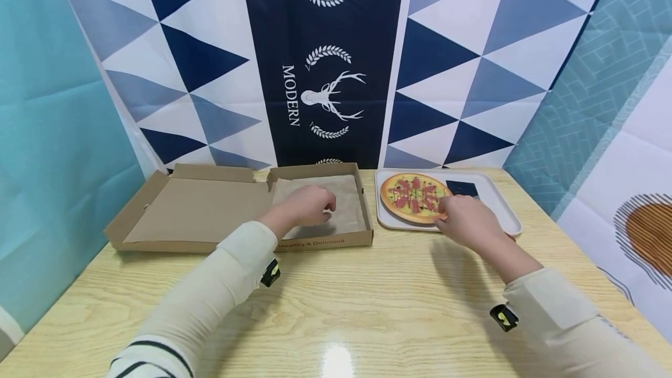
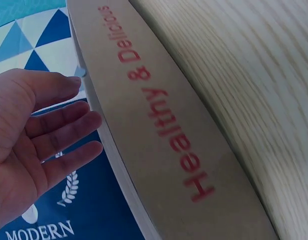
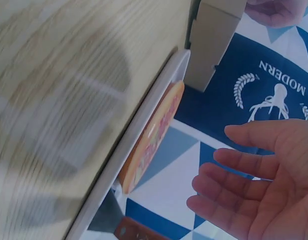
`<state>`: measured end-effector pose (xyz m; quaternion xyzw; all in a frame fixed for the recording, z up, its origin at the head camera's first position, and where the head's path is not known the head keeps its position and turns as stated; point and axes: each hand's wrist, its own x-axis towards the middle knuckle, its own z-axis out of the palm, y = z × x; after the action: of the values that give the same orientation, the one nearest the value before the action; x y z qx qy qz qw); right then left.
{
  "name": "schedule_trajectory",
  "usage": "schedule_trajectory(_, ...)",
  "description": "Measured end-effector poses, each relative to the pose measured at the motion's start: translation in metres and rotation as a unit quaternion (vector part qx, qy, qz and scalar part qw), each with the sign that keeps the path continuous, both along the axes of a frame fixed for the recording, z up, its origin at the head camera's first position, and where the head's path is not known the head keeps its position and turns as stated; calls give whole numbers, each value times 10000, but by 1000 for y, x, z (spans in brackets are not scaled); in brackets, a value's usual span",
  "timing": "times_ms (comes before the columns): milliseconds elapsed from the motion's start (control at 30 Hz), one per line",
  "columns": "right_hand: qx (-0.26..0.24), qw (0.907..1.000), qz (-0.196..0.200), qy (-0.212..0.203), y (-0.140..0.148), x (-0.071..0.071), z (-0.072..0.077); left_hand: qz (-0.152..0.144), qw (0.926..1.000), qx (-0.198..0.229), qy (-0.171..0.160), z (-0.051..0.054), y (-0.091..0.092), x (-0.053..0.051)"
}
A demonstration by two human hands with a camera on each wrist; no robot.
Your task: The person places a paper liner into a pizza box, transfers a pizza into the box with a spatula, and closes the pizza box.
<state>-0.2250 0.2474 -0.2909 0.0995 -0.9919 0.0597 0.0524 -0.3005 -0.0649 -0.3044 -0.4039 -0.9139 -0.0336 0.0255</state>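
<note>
Hovering with loosely bent fingers, the right hand [image 1: 467, 220] holds nothing and is near, but apart from, the right edge of the round yellow pizza with red topping [image 1: 413, 198]; being round, it has no long axis, and it lies left of this hand, the nearer one. Well to the left, the left hand [image 1: 307, 207] is also relaxed and empty, over the open brown cardboard box [image 1: 362, 239]. Beneath the pizza is the white rectangular tray [image 1: 496, 194]; at its right, the dark-bladed spatula with a reddish-brown handle [image 1: 461, 188] seems to slant from far left to near right
</note>
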Motion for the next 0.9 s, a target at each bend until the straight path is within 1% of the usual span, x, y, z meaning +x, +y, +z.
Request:
schedule_trajectory(133,206,9998,3,-1,8,0,0,-69,10000,-12,14,0,9,0)
schedule_trajectory(233,313,9995,1,-85,14,-1,0,-145,9999,45,3,0,15,1)
schedule_trajectory(367,488,9982,-41,-344,22,-4,1,-157,9999,66,-2,2,22,1)
schedule_trajectory(500,590,9958,-219,-671,30,-8,4,-124,9999,-43,53,3,30,-1)
schedule_trajectory(633,691,9935,-341,-843,38,-10,8,-62,9999,-99,6,6,40,-1)
schedule_trajectory(767,812,9909,-323,-1023,43,-11,10,-80,9999,-125,56,9,50,0)
schedule_trajectory(900,800,9889,-269,-1224,45,-11,11,-202,9996,-119,168,12,61,0)
